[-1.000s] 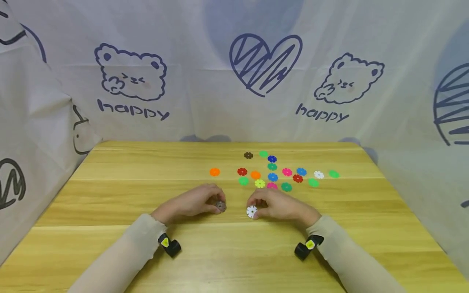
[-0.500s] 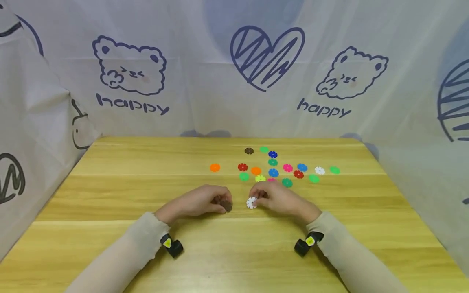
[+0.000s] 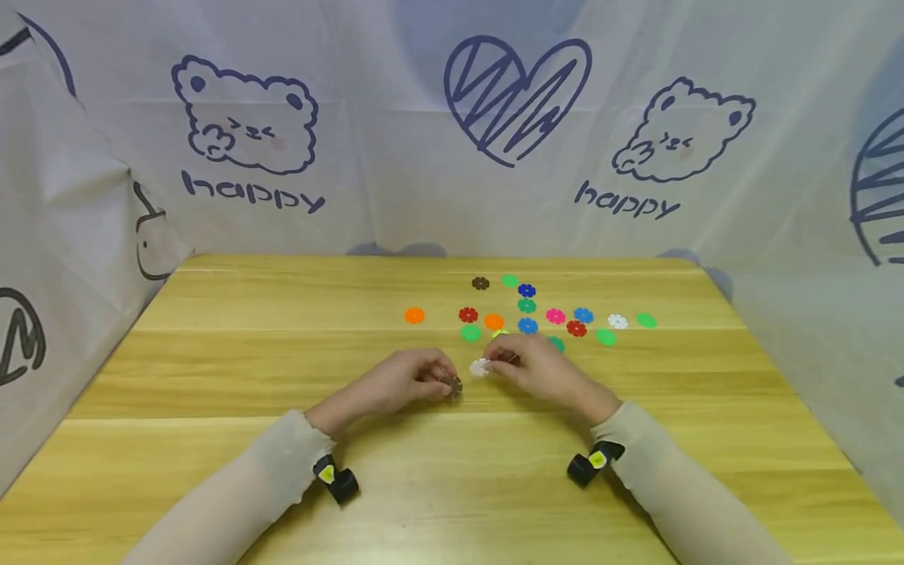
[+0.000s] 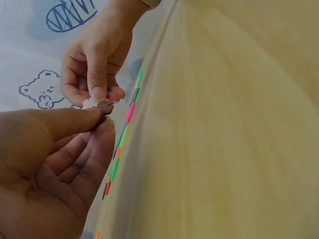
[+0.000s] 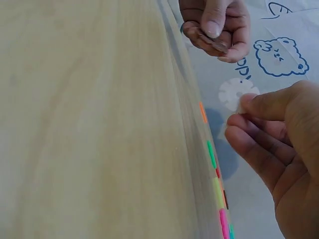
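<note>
Between thumb and fingers, my left hand (image 3: 406,380) pinches a brown notched disc (image 3: 455,385), held above the table. To its right, my right hand (image 3: 547,370) pinches a white notched disc (image 3: 480,367) by its edge. The two discs are close together in the head view, with a small gap between them. In the right wrist view the white disc (image 5: 238,93) faces the camera, showing its slots and centre hole, and the brown disc (image 5: 213,41) is seen nearly edge-on. The brown disc (image 4: 104,107) partly covers the white one in the left wrist view.
Several loose notched discs lie flat behind my hands, among them an orange disc (image 3: 414,315), a dark brown disc (image 3: 480,283) and a pink disc (image 3: 555,316). My right hand hides some of them. A printed white cloth (image 3: 395,157) hangs behind the wooden table (image 3: 452,486).
My left hand has moved right with the brown disc, towards the right hand. The white disc has been raised and tilted flatter. The head view has dipped slightly.
</note>
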Demonstrator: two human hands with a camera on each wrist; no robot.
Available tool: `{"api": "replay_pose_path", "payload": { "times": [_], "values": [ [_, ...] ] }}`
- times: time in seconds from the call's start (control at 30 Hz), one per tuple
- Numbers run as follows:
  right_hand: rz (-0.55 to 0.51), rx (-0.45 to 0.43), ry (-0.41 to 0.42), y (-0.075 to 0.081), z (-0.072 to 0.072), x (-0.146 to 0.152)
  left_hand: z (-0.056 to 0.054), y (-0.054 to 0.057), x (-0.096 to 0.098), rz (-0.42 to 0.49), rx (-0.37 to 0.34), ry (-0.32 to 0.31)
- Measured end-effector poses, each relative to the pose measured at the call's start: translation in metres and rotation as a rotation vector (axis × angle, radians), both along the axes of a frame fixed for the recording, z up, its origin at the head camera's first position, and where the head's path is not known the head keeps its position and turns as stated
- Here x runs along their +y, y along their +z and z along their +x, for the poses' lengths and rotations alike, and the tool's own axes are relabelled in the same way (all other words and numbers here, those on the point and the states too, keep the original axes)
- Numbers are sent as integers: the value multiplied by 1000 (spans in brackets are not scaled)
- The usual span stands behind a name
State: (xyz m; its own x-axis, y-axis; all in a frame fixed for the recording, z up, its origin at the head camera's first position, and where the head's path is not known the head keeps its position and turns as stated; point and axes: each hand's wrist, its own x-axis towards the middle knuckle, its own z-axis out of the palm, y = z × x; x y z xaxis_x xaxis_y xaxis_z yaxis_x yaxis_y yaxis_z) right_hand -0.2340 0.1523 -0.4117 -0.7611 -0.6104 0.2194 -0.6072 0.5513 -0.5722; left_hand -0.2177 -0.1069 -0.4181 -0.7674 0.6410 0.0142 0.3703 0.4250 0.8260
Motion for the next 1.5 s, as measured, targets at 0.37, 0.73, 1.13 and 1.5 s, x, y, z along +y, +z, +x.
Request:
{"api": "replay_pose_path", "payload": {
  "times": [0.37,0.73,1.13,1.5],
  "values": [
    [-103,-53,3,5,5,-2,0,6,2,208,-302,131],
    [-174,-82,27,6,9,-5,2,5,3,342,-514,144],
    [-183,-63,81,4,10,-9,5,3,5,393,-599,134],
    [-184,22,85,-2,11,-14,9,0,7,462,-735,221]
  ]
}}
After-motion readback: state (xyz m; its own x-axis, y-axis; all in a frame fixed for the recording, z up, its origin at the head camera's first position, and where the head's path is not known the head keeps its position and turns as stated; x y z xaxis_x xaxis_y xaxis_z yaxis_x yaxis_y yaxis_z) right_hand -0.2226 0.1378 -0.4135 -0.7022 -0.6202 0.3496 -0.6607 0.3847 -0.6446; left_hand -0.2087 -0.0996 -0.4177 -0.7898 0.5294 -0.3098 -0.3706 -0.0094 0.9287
